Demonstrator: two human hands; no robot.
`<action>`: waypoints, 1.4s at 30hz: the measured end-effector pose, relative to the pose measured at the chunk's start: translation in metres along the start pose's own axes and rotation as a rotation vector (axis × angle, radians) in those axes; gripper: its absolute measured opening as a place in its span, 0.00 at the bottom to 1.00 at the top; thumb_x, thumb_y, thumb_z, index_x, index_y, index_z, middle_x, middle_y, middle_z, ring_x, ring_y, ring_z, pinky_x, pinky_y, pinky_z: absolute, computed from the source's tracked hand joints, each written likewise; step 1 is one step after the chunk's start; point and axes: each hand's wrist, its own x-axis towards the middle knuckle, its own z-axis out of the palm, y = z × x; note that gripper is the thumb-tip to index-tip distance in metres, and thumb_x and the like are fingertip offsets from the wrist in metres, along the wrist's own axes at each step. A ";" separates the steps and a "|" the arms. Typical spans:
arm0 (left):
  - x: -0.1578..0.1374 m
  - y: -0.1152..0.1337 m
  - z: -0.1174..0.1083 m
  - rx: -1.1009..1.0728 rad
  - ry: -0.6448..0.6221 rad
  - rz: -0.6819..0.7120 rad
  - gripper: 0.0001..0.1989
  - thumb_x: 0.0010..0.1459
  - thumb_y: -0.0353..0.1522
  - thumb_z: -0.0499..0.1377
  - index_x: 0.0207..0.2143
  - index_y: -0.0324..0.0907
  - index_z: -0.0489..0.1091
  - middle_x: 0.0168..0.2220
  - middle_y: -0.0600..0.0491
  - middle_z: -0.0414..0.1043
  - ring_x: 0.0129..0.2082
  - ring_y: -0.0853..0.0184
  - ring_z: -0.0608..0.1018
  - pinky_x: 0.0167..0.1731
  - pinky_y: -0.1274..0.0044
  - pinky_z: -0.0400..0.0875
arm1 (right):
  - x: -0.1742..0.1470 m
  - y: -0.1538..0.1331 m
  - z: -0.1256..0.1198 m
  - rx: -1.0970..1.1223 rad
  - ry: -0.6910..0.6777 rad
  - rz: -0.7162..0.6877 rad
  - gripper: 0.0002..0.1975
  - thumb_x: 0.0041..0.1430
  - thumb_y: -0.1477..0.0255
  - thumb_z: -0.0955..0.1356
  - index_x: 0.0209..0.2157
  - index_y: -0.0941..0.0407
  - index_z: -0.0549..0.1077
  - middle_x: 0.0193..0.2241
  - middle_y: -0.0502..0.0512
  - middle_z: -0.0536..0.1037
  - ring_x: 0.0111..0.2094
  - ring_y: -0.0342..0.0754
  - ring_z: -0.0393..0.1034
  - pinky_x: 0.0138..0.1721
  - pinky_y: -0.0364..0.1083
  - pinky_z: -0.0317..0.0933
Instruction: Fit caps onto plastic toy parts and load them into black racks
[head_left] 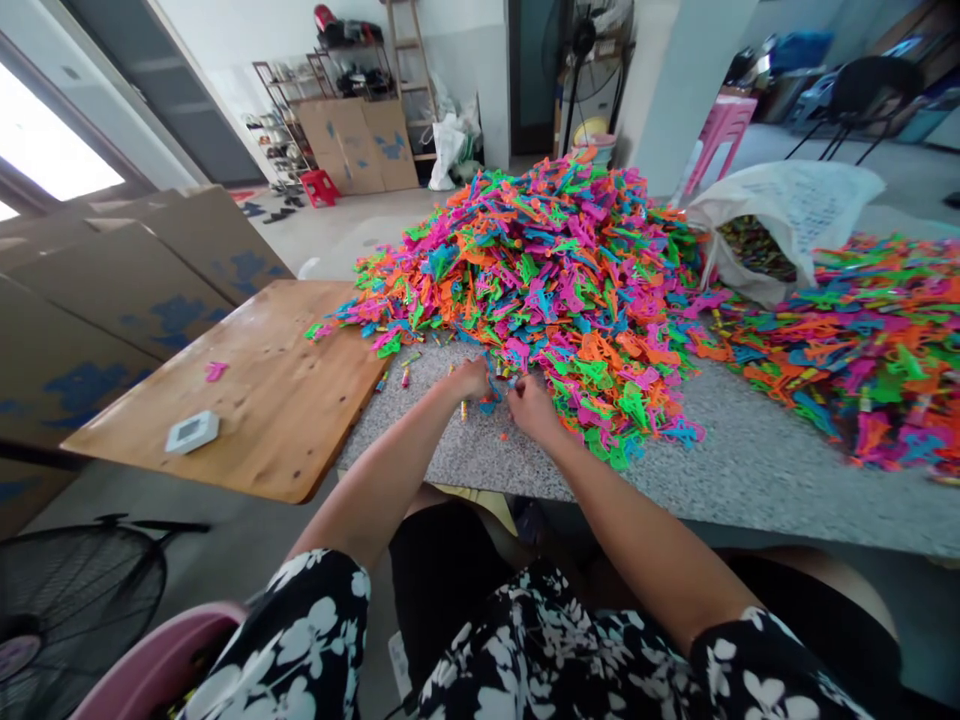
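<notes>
Blue plastic toy piece sat at the frame's centre, apparently pinched in the curled grip of the left hand; the right hand bunched beside it, its hold unclear. Bracing against the speckled surface likely suited such fine work.

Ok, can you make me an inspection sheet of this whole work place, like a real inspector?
Surface: speckled grey table, with a wooden board on the left.
Job's things: big pile of bright plastic pieces; second pile at right; white bag with small things inside.
Clutter: white gadget and pink piece on the board.
Hands: left hand and right hand close together, a blue piece between them; exact grip unclear.
Cables: none clearly seen.
Surroundings: cardboard and fan at left, red stool behind.
</notes>
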 end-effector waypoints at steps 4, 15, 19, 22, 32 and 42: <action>-0.013 -0.005 -0.004 -0.227 0.040 0.025 0.36 0.28 0.21 0.74 0.45 0.44 0.75 0.25 0.59 0.71 0.32 0.59 0.79 0.37 0.72 0.70 | -0.002 0.009 -0.003 0.158 0.045 -0.026 0.08 0.68 0.68 0.65 0.46 0.55 0.70 0.34 0.53 0.80 0.32 0.49 0.77 0.39 0.46 0.68; -0.062 -0.005 -0.006 -1.086 -0.123 0.130 0.24 0.46 0.36 0.74 0.46 0.43 0.74 0.31 0.56 0.75 0.28 0.71 0.77 0.31 0.79 0.71 | -0.017 0.003 -0.015 0.726 -0.087 -0.017 0.16 0.60 0.56 0.68 0.43 0.52 0.68 0.32 0.48 0.79 0.22 0.42 0.69 0.18 0.40 0.58; -0.067 -0.002 -0.004 -1.112 -0.127 0.142 0.24 0.47 0.36 0.75 0.45 0.43 0.74 0.32 0.57 0.75 0.28 0.73 0.77 0.31 0.80 0.73 | -0.019 0.004 -0.018 0.790 -0.125 -0.008 0.19 0.57 0.54 0.69 0.42 0.52 0.69 0.30 0.46 0.78 0.22 0.42 0.69 0.17 0.40 0.59; -0.068 0.000 -0.002 -1.092 -0.127 0.135 0.24 0.47 0.36 0.76 0.45 0.43 0.74 0.32 0.56 0.76 0.28 0.72 0.77 0.30 0.81 0.72 | -0.022 0.005 -0.018 0.776 -0.121 -0.019 0.17 0.57 0.56 0.69 0.41 0.52 0.70 0.29 0.46 0.77 0.21 0.43 0.68 0.17 0.41 0.59; -0.072 0.016 0.000 -1.072 -0.098 0.193 0.23 0.49 0.40 0.75 0.41 0.42 0.71 0.34 0.55 0.77 0.33 0.67 0.82 0.34 0.75 0.77 | -0.033 -0.001 -0.024 0.728 0.063 -0.072 0.15 0.61 0.56 0.68 0.43 0.51 0.70 0.26 0.44 0.72 0.21 0.44 0.66 0.20 0.42 0.61; -0.076 0.018 0.005 -1.093 -0.027 0.180 0.22 0.47 0.38 0.75 0.42 0.42 0.73 0.30 0.56 0.76 0.27 0.71 0.78 0.30 0.78 0.73 | -0.030 0.005 -0.033 0.695 -0.041 -0.096 0.12 0.59 0.58 0.70 0.39 0.51 0.70 0.26 0.45 0.73 0.17 0.42 0.61 0.17 0.43 0.58</action>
